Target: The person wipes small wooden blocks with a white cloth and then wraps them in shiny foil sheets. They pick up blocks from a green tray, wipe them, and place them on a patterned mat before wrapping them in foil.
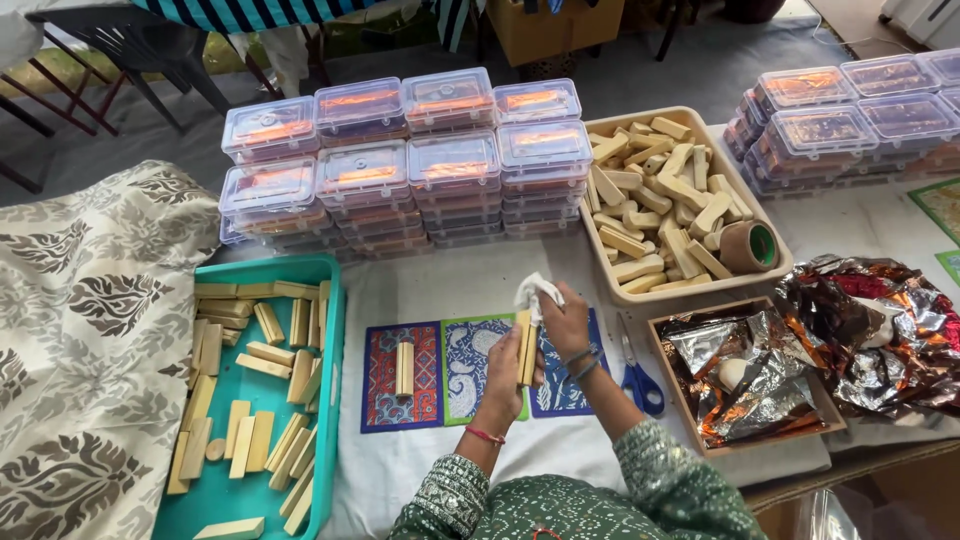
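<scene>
Wiping wooden block (526, 347) in left hand (503, 375) grip; right hand (566, 318) pinching white cloth (532, 293), above patterned mats (470, 365)

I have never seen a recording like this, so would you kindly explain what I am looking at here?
This single picture comes from a camera worn on a person's head, looking down at their own bare hands. The left hand holds a pale wooden stick upright; the right hand presses a white cloth against its top. More such sticks fill a teal tray and a beige tray. Stacked clear plastic boxes, blue-handled scissors and crinkled foil lie around on the table.
</scene>
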